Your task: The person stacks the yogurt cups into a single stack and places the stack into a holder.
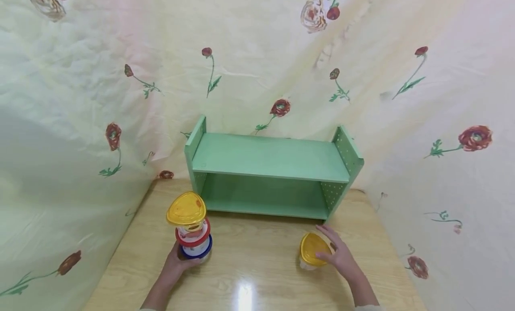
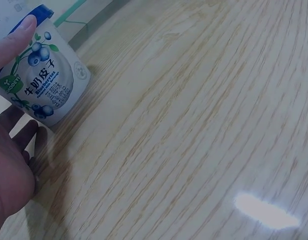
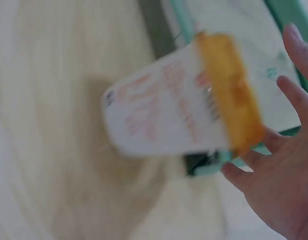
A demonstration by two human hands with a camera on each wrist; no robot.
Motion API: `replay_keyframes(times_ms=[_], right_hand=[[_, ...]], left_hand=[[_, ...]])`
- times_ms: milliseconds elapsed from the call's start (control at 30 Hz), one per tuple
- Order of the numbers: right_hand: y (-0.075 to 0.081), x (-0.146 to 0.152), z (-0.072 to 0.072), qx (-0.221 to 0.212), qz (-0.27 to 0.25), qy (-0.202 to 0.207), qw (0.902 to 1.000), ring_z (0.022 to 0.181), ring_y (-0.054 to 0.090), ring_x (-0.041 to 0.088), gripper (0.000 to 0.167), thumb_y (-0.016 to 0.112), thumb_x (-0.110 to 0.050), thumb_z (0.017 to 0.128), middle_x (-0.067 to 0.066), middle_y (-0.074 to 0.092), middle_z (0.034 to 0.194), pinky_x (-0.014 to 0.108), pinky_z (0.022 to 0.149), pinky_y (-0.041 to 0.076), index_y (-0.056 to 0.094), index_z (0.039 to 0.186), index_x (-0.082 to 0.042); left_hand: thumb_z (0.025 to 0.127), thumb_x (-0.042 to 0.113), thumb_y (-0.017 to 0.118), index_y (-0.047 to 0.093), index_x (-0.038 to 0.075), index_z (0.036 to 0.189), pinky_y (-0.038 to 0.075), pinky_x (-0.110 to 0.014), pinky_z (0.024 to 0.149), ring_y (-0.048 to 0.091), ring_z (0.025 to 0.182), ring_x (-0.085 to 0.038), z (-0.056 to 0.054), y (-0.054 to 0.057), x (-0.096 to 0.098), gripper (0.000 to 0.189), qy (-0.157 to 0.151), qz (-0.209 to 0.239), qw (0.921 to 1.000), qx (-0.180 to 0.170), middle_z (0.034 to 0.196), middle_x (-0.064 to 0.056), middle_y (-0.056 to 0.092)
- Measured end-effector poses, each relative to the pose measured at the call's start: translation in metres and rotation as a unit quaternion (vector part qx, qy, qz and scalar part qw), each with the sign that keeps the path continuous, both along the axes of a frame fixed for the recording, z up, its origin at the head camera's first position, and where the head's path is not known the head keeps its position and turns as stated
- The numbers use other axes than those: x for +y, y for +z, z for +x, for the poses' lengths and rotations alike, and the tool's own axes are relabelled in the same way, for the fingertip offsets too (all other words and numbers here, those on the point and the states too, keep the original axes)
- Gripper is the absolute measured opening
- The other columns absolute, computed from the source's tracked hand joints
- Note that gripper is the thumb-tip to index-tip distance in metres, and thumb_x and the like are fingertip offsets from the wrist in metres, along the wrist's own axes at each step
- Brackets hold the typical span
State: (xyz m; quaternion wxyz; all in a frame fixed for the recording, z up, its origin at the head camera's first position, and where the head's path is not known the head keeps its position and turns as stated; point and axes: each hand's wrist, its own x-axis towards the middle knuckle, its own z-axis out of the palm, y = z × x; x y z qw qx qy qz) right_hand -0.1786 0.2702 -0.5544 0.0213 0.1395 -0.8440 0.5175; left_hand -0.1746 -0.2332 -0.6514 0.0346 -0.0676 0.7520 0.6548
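At the left of the head view, three lidded tubs stand in a stack. A yellow-lidded tub [image 1: 186,209] tops it, a red-lidded tub [image 1: 194,236] comes below, and a blue-lidded yogurt tub [image 2: 49,75] is at the bottom. My left hand [image 1: 177,262] grips the blue-lidded one, thumb across its front near the lid and fingers behind. On the right sits another yellow-lidded tub [image 1: 312,248], white with orange print in the right wrist view. My right hand [image 1: 342,258] is beside it, fingers spread around the lid [image 3: 231,90].
A green two-tier shelf [image 1: 269,157] stands at the back of the wooden table [image 1: 249,253], bare on both tiers. Flower-patterned cloth [image 1: 257,56] hangs behind and on both sides. Light glares off the table near its front.
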Motion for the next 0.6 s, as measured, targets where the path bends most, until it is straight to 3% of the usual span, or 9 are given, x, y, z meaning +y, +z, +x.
replay_keyframes(times_ms=[100, 200, 300, 467, 600], right_hand=[[-0.013, 0.011, 0.004, -0.054, -0.021, 0.012, 0.9982, 0.144, 0.017, 0.055, 0.084, 0.079, -0.005, 0.082, 0.030, 0.025, 0.159, 0.079, 0.107, 0.017, 0.036, 0.154, -0.001], [-0.021, 0.012, 0.004, -0.091, -0.039, 0.010, 0.9950, 0.145, 0.023, 0.048, 0.092, 0.082, -0.006, 0.079, 0.025, 0.029, 0.160, 0.070, 0.113, 0.013, 0.033, 0.156, -0.004], [-0.027, 0.011, 0.004, -0.103, -0.041, -0.001, 0.9938, 0.144, 0.031, 0.036, 0.095, 0.084, -0.007, 0.076, 0.020, 0.032, 0.160, 0.050, 0.119, 0.018, 0.034, 0.156, -0.007], [-0.038, 0.010, 0.004, -0.107, -0.062, -0.015, 0.9922, 0.135, 0.038, 0.006, 0.095, 0.084, -0.004, 0.076, 0.019, 0.032, 0.160, 0.013, 0.105, 0.027, 0.034, 0.157, -0.006], [-0.046, 0.008, 0.004, -0.120, -0.080, -0.036, 0.9890, 0.131, 0.039, 0.003, 0.095, 0.084, -0.004, 0.077, 0.017, 0.034, 0.160, 0.012, 0.101, 0.030, 0.033, 0.157, -0.008]], left_hand=[[0.073, 0.015, 0.091, 0.022, 0.007, 0.157, 0.023, -0.063, 0.117, 0.031, 0.143, -0.046, 0.000, -0.001, 0.002, 0.109, 0.001, -0.002, 1.0000, -0.001, 0.155, -0.024, 0.036], [0.073, 0.016, 0.091, 0.022, 0.008, 0.157, 0.023, -0.063, 0.117, 0.031, 0.143, -0.045, 0.001, -0.001, 0.001, 0.109, 0.005, -0.001, 1.0000, -0.001, 0.154, -0.023, 0.037], [0.073, 0.017, 0.091, 0.022, 0.010, 0.157, 0.023, -0.062, 0.117, 0.031, 0.144, -0.044, 0.001, -0.001, 0.002, 0.109, 0.004, 0.002, 1.0000, -0.002, 0.154, -0.022, 0.037], [0.074, 0.014, 0.090, 0.022, 0.008, 0.157, 0.023, -0.062, 0.118, 0.032, 0.143, -0.044, 0.003, 0.000, 0.001, 0.107, 0.004, 0.003, 1.0000, 0.007, 0.154, -0.023, 0.038], [0.075, 0.012, 0.089, 0.021, 0.007, 0.157, 0.022, -0.063, 0.118, 0.030, 0.144, -0.045, 0.004, -0.001, 0.001, 0.107, 0.003, 0.005, 0.9999, 0.009, 0.154, -0.024, 0.037]])
